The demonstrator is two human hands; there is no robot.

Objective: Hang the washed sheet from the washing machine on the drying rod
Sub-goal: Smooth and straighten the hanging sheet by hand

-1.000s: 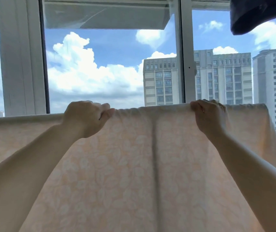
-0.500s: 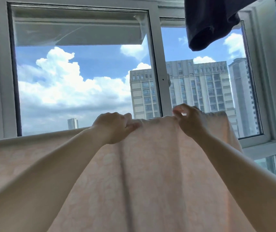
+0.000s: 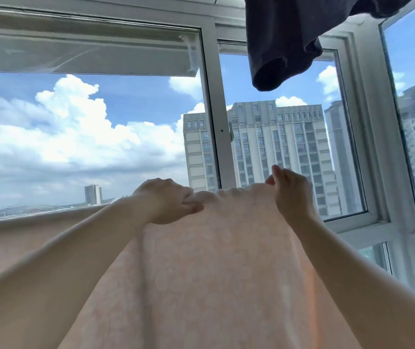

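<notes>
1. Head view: I see both bare forearms reaching up from the lower corners of the frame toward the centre, where the hands meet the top edge of the sheet (image 3: 214, 260).
2. My left hand (image 3: 168, 202), just left of centre, is curled into a fist-like grip, thumb and fingers pinching the bunched top edge of the cloth.
3. My right hand (image 3: 292, 192), right of centre and slightly higher, has its back toward the camera; its fingers hook over the top edge, one fingertip sticking up above the cloth.
4. The pale peach sheet fills the lower half of the frame, its top edge gathered into small ripples between the hands and running off level toward the left edge.
5. The rod itself I cannot make out.
6. A dark garment (image 3: 289, 46) hangs at the upper right, before the white window frame (image 3: 211, 109).
</notes>
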